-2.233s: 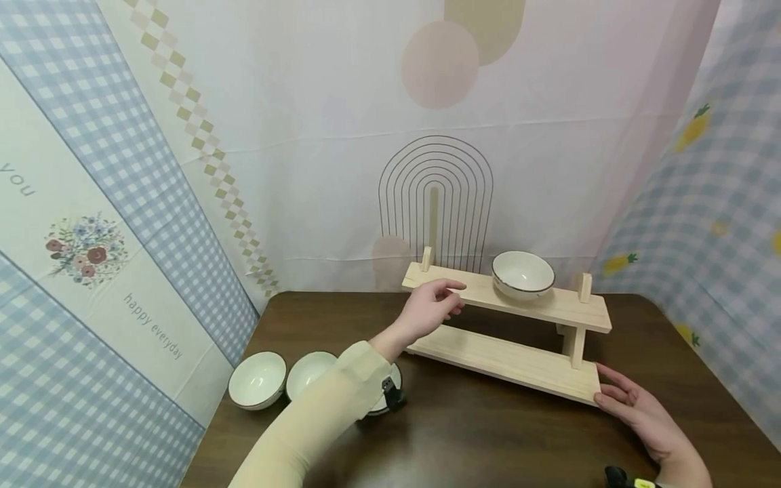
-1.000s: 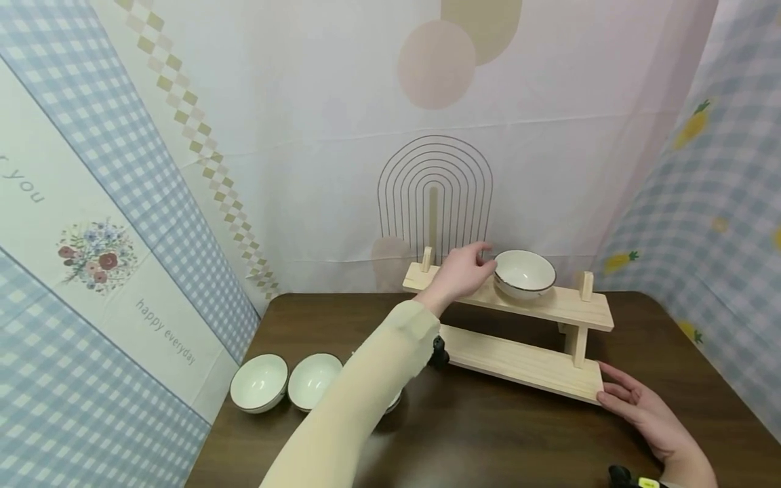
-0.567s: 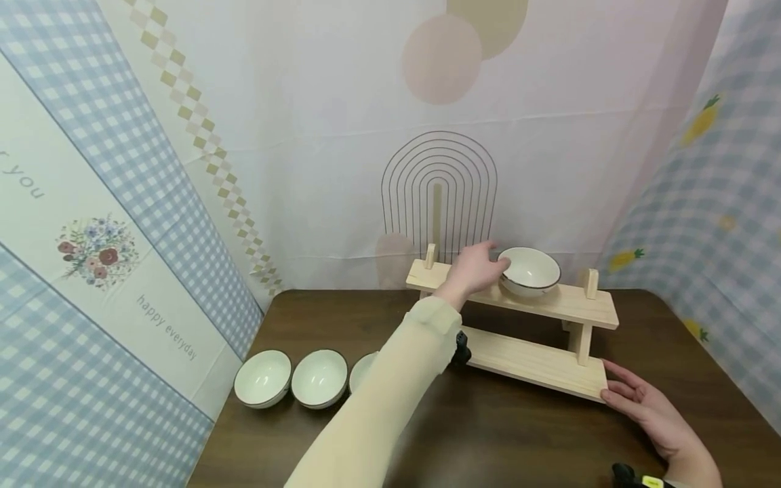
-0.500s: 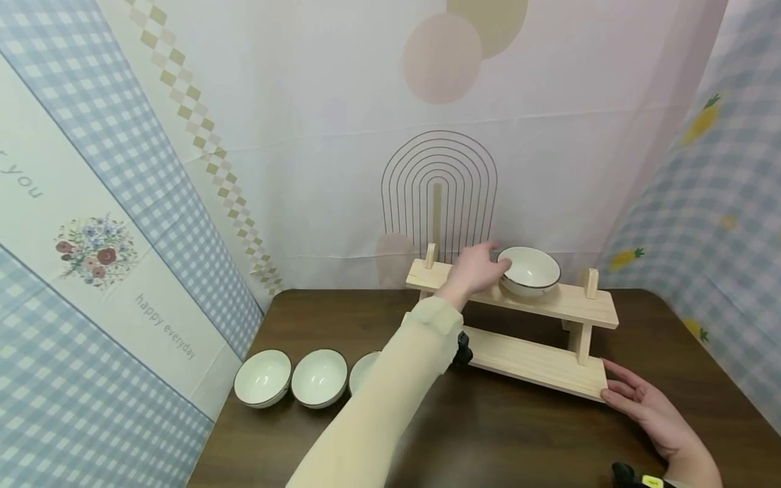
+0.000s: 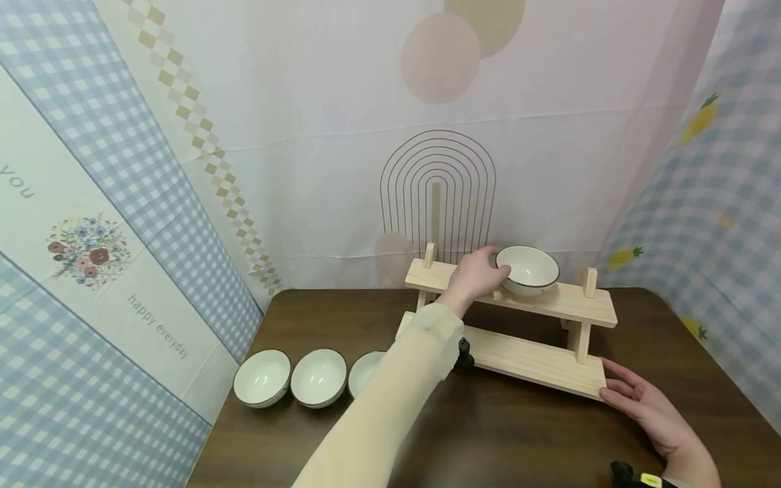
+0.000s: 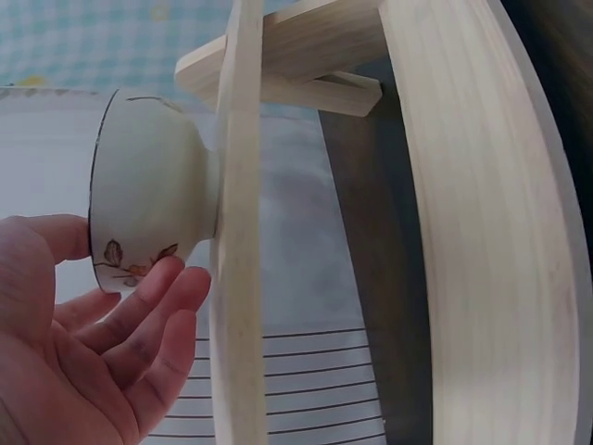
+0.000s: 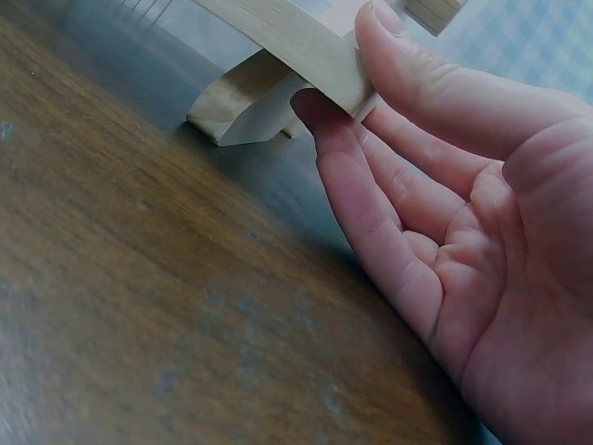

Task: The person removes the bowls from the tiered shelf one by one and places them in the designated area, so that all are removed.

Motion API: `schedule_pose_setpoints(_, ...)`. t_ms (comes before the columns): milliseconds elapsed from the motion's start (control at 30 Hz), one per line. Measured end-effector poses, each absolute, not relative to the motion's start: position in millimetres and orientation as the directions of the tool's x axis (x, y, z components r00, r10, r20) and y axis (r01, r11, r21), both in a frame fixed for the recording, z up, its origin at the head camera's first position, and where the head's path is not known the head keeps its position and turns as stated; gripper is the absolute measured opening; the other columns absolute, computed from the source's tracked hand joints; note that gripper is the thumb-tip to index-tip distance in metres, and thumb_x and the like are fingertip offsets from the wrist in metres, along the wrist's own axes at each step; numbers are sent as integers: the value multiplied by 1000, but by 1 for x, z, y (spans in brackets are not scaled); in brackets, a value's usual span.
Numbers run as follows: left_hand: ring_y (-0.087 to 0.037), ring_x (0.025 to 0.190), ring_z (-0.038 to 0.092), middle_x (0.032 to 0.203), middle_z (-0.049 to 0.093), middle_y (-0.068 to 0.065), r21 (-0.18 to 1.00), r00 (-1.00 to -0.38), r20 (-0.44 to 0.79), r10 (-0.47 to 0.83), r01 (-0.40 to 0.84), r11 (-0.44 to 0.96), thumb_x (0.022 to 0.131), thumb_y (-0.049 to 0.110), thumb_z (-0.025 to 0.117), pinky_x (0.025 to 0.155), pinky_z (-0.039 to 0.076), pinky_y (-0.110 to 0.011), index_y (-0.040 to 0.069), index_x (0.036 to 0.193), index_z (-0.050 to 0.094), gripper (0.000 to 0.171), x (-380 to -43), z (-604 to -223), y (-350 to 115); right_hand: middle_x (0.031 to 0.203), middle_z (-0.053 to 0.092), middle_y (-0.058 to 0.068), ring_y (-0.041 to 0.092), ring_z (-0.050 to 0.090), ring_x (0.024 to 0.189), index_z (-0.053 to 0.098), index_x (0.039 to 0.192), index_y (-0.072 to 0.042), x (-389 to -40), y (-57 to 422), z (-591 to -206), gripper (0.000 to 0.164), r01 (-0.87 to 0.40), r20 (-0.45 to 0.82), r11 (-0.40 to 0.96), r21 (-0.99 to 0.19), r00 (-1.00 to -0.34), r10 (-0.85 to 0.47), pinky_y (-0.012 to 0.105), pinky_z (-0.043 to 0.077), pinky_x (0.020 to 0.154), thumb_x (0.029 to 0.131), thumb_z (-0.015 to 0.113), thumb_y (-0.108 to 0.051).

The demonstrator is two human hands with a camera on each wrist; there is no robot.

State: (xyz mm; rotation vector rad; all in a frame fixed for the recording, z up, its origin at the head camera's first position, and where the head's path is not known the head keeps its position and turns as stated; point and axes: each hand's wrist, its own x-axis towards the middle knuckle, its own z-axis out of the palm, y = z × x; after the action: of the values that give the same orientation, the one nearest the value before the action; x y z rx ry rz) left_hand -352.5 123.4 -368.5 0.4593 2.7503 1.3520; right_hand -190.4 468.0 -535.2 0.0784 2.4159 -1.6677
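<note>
A white bowl with a dark rim stands on the upper board of a two-tier wooden shelf. My left hand holds the bowl's left side. In the left wrist view, the thumb is at the bowl's rim and the fingers curl against its patterned outside. The bowl's foot sits on the board. My right hand grips the lower board's right end; in the right wrist view, its thumb lies on top and its fingers beneath the board.
More white bowls stand in a row at the left of the brown table: one bowl at the end, a bowl beside it, and a third bowl partly behind my left sleeve. Patterned cloths hang behind and at both sides.
My left hand has moved right and up from the shelf's left part to the bowl and taken hold of it. The bowl has hardly moved. My right hand stays on the lower board's end.
</note>
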Motion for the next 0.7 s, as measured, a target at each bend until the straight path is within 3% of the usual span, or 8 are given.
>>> schedule_pose_setpoints(67, -13, 72, 73, 103, 77, 1, 817, -959, 68, 275, 212, 536, 105, 34, 65, 70, 55, -27, 18, 155, 58, 53, -351, -370, 125, 121, 68, -11, -2, 64, 108, 19, 168, 2, -191, 468, -535, 77, 163, -199, 363, -917, -978, -65, 19, 52, 85, 111, 62, -24)
schedule_pose_setpoints(200, -18, 70, 76, 89, 77, 1, 858, -962, 45, 269, 175, 483, 106, 35, 64, 67, 54, -26, 20, 158, 54, 54, -350, -373, 127, 122, 68, -9, -1, 64, 107, 19, 168, 2, -192, 468, -536, 78, 177, -210, 356, -917, -976, -55, 20, 53, 85, 110, 63, -24)
schedule_pose_setpoints(467, -24, 69, 76, 87, 76, 1, 890, -956, 75, 283, 192, 413, 107, 38, 64, 65, 55, -26, 19, 158, 54, 55, -355, -384, 125, 120, 69, -8, 0, 65, 107, 22, 168, 0, -194, 468, -536, 76, 185, -215, 349, -919, -975, -49, 20, 52, 85, 110, 64, -25)
schedule_pose_setpoints(700, -24, 70, 76, 86, 78, -1, 906, -950, 81, 301, 196, 375, 108, 40, 65, 65, 54, -26, 19, 159, 53, 56, -359, -390, 124, 132, 65, 1, -5, 62, 110, 15, 169, 4, -196, 471, -536, 79, 172, -219, 395, -902, -973, -78, 19, 52, 86, 112, 60, -27)
